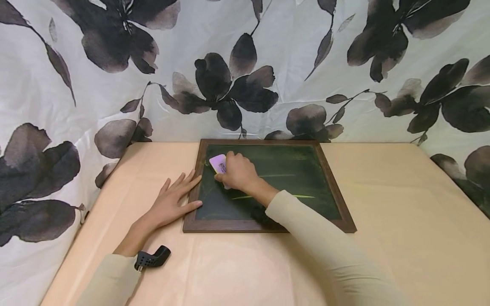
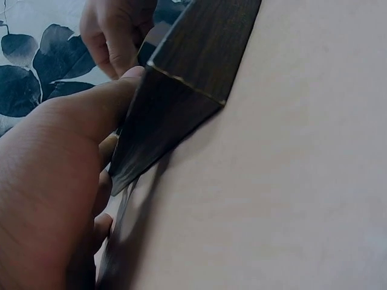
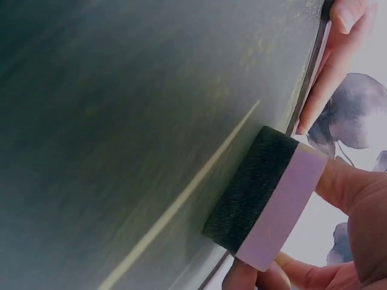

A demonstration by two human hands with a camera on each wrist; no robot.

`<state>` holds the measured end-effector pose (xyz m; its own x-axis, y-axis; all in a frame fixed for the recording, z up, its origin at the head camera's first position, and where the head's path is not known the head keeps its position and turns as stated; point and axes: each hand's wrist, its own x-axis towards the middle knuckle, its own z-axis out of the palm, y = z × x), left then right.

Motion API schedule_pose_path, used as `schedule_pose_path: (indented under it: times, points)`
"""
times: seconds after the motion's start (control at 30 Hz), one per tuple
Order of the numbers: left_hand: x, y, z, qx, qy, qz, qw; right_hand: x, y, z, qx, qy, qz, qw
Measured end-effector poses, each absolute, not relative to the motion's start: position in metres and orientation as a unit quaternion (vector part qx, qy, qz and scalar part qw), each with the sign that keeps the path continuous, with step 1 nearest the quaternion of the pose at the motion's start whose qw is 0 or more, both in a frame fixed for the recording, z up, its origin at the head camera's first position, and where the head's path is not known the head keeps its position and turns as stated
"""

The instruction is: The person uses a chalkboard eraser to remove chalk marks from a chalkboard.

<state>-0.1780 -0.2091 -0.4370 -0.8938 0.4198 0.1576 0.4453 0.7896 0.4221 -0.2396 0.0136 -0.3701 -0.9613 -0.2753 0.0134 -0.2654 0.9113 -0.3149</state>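
A green chalkboard (image 1: 291, 161) with a brown wooden frame (image 1: 229, 227) lies on the table. My right hand (image 1: 241, 172) grips a chalkboard eraser (image 1: 217, 162) near the board's upper left. In the right wrist view the eraser has a lilac back (image 3: 281, 208) and a dark felt pad, held between thumb and fingers beside a chalk line (image 3: 181, 196). Spread fingers of my left hand (image 1: 172, 204) rest on the frame's left side. Its thumb lies along the frame near the lower left corner in the left wrist view. Yellow-green chalk lines (image 1: 305, 196) cross the board, partly hidden by the right forearm.
A peach-coloured cloth covers the table (image 1: 402, 221) around the board. Behind and to the sides hangs a white sheet (image 1: 298, 63) printed with dark flowers. A black wrist device (image 1: 153, 258) is on the left wrist.
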Motion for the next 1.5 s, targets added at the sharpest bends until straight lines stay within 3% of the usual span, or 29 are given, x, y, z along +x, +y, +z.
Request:
schedule_pose_path:
  times: [0.7,1.17,1.5]
  points:
    - [-0.177,-0.210,-0.438,-0.227,-0.945,-0.234,0.024,-0.260,0.168,-0.367,-0.033,0.990,-0.137,0.010]
    - [-0.179,-0.211,-0.433,-0.231,-0.945,-0.230,0.026,-0.253,0.214,-0.357,-0.051,0.991,-0.117,0.036]
    - [-0.182,-0.212,-0.434,-0.226,-0.945,-0.235,0.017,-0.262,0.226,-0.367,-0.098,0.980,-0.176,-0.002]
